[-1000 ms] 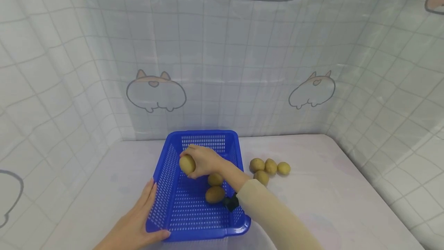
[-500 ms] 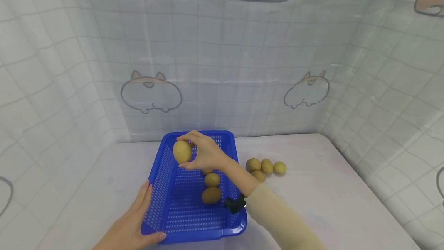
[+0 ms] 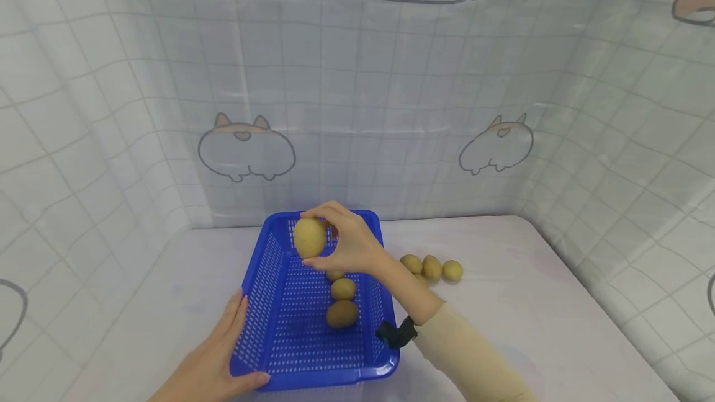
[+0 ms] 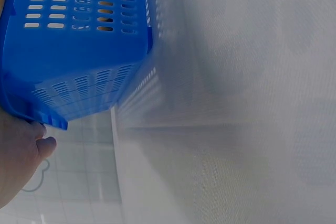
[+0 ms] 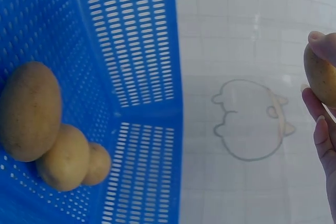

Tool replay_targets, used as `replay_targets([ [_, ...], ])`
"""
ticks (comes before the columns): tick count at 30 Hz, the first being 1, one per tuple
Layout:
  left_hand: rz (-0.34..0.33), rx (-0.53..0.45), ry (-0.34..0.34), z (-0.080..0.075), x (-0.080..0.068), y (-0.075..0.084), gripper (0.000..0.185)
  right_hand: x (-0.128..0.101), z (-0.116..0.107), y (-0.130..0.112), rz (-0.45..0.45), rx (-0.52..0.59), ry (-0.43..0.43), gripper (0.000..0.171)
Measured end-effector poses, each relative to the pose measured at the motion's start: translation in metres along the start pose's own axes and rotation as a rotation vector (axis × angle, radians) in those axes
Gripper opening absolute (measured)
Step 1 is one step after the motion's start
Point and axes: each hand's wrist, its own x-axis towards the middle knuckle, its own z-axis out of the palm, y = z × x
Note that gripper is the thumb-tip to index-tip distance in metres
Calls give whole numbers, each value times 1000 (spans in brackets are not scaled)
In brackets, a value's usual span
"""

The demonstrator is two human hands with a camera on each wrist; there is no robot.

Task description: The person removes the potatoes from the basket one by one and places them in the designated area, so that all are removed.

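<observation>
The basket point(image 3: 268, 278) under my left hand point(image 3: 218, 358) is blue plastic, a little glossy, with walls full of small slots. The potato point(image 3: 309, 237) in my right hand point(image 3: 346, 244) has a matt, dull yellow-brown skin with fine specks. The table point(image 3: 530, 303) looks smooth and pale with a soft shine. The curtain point(image 3: 391, 110) behind its far edge looks like thin glossy plastic sheet. My sleeve point(image 3: 475, 358) is soft matt cloth.

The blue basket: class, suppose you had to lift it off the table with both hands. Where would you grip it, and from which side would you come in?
Probably the rim of the two long sides of the blue basket, coming in from left and right. The walls flare outward to a lip that fingers could hook under. The left hand already rests on the near left corner. Three potatoes lie toward the right, so keep it level.
</observation>
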Motion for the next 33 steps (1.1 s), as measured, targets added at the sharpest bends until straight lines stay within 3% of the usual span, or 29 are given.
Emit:
replay_targets([
  [8,47,-15,38,1,-1,-2,123,3,-14,-7,-73,-29,48,71],
  [16,21,-13,11,-2,0,-1,122,0,-24,-11,-114,-30,64,72],
  [33,11,-12,6,-2,0,-1,122,-17,-47,-11,-96,-56,59,74],
])
